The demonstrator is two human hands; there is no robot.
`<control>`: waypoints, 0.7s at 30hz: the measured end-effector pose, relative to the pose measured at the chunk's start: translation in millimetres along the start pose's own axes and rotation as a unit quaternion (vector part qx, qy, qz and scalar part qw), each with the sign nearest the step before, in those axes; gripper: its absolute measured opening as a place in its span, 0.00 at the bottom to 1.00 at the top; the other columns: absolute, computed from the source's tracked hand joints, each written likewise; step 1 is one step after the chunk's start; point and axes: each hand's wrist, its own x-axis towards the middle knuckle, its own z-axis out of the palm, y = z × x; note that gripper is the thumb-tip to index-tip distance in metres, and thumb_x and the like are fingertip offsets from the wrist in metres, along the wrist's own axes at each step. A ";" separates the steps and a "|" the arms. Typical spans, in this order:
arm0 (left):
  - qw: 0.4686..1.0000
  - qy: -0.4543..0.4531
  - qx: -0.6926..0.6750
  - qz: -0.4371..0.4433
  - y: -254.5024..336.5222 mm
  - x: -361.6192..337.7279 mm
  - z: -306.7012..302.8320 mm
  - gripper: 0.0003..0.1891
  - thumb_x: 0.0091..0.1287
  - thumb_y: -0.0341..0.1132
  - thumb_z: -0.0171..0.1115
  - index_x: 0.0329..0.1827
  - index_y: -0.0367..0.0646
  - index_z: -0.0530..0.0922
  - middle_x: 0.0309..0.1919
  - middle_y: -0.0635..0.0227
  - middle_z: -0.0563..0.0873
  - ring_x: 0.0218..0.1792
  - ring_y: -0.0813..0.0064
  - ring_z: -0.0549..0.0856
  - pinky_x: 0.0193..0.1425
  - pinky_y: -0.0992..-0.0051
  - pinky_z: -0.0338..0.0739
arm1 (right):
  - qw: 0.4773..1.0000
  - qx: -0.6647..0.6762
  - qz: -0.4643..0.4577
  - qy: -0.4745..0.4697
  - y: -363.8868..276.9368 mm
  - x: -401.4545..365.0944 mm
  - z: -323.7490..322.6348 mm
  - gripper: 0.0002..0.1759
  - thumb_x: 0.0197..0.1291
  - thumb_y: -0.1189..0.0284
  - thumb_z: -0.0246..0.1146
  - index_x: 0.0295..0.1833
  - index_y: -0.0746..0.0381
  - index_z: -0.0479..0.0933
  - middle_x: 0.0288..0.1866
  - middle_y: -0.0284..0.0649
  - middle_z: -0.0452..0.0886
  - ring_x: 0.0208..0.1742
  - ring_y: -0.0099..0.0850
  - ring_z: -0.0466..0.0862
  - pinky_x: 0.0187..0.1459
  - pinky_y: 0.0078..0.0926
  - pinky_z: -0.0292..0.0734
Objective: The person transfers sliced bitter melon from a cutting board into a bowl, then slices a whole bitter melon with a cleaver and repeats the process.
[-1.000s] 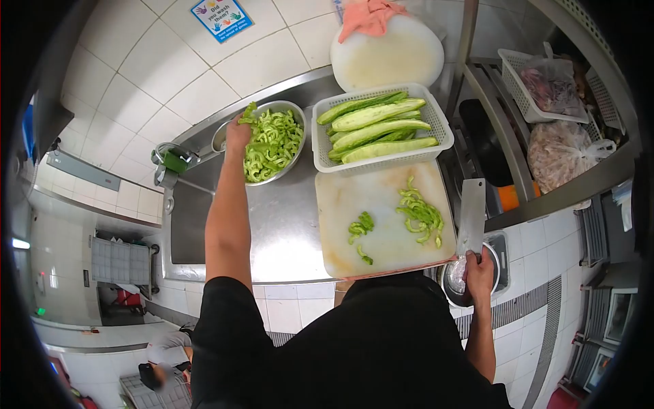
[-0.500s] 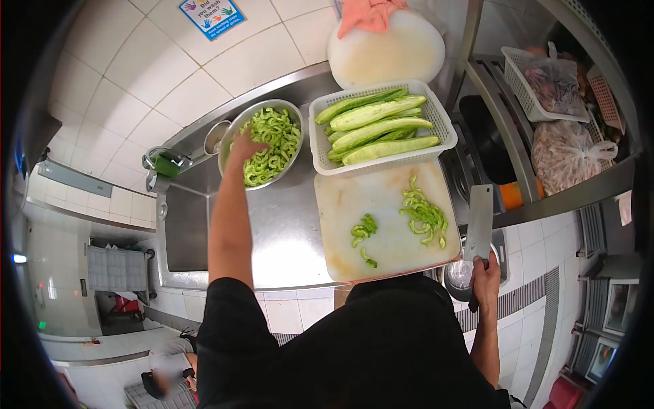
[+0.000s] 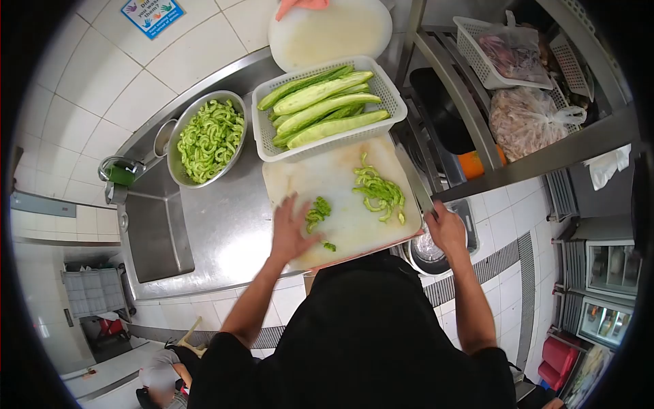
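My left hand point(image 3: 291, 230), fingers spread and holding nothing, is over the left part of the white cutting board point(image 3: 340, 237), beside a small pile of green slices point(image 3: 317, 213). A larger pile of slices point(image 3: 381, 193) lies on the board's right side. My right hand point(image 3: 444, 228) is wrapped round the handle of a cleaver point(image 3: 417, 178), whose blade is seen nearly edge-on along the board's right edge. Behind the board, a white basket point(image 3: 330, 147) holds several long, peeled green vegetables point(image 3: 325, 93). The metal bowl point(image 3: 240, 151) at the left is full of slices.
A sink point(image 3: 158, 238) is at the left, with a faucet and a green item beside it. Metal shelves point(image 3: 518, 167) at the right carry baskets and a bagged item point(image 3: 531, 124). A round board point(image 3: 330, 34) leans at the back. Another person point(image 3: 163, 375) is at the lower left.
My left hand has left the metal bowl and come to the board beside the small pile. My right hand has brought the cleaver to the board's right edge. The view has shifted right.
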 end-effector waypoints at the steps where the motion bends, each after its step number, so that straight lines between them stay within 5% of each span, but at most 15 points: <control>1: 0.997 -0.048 0.056 -0.011 23.3 -15.0 7.7 0.51 0.57 0.59 0.79 0.81 0.47 0.67 0.81 0.44 0.63 0.81 0.41 0.61 0.83 0.39 0.54 | 1.000 -0.001 0.001 0.000 -2.7 11.4 1.1 0.14 0.69 0.62 0.62 0.49 0.62 0.79 0.35 0.58 0.87 0.41 0.61 0.87 0.44 0.59 0.80; 10: 0.992 0.027 0.089 -0.086 29.5 -14.4 59.0 0.60 0.53 0.68 0.77 0.84 0.45 0.62 0.85 0.42 0.52 0.83 0.40 0.55 0.84 0.35 0.45 | 0.959 -0.105 -0.255 -0.059 -61.2 34.1 40.7 0.13 0.71 0.62 0.61 0.53 0.58 0.80 0.36 0.52 0.88 0.39 0.52 0.90 0.43 0.53 0.84; 14: 0.998 -0.033 0.013 -0.059 39.5 -22.7 33.3 0.60 0.52 0.69 0.77 0.84 0.46 0.62 0.84 0.41 0.53 0.83 0.37 0.55 0.83 0.34 0.45 | 0.986 0.056 -0.148 -0.056 -37.8 20.0 23.4 0.15 0.71 0.62 0.63 0.54 0.60 0.81 0.30 0.50 0.86 0.33 0.47 0.88 0.37 0.45 0.83; 16: 0.995 -0.065 0.081 0.000 40.5 -30.9 34.6 0.62 0.49 0.67 0.80 0.85 0.47 0.61 0.84 0.40 0.52 0.82 0.34 0.54 0.83 0.33 0.45 | 0.986 0.129 -0.091 -0.050 -2.9 8.6 12.9 0.15 0.71 0.63 0.63 0.54 0.61 0.81 0.27 0.46 0.85 0.29 0.42 0.87 0.32 0.41 0.82; 18: 0.996 -0.047 0.070 -0.018 40.8 -15.4 39.9 0.62 0.48 0.67 0.80 0.85 0.48 0.61 0.84 0.40 0.52 0.82 0.32 0.54 0.83 0.33 0.45 | 0.928 0.340 0.093 -0.117 29.0 -12.4 4.6 0.14 0.73 0.64 0.64 0.51 0.64 0.81 0.23 0.36 0.80 0.20 0.30 0.81 0.24 0.31 0.75; 21: 0.997 0.007 0.064 -0.035 41.4 19.8 50.9 0.63 0.47 0.66 0.81 0.85 0.49 0.61 0.84 0.41 0.55 0.82 0.33 0.56 0.83 0.34 0.46 | 0.906 0.378 0.154 -0.111 63.0 -47.7 13.2 0.13 0.75 0.64 0.62 0.49 0.64 0.81 0.22 0.31 0.77 0.17 0.21 0.76 0.20 0.24 0.70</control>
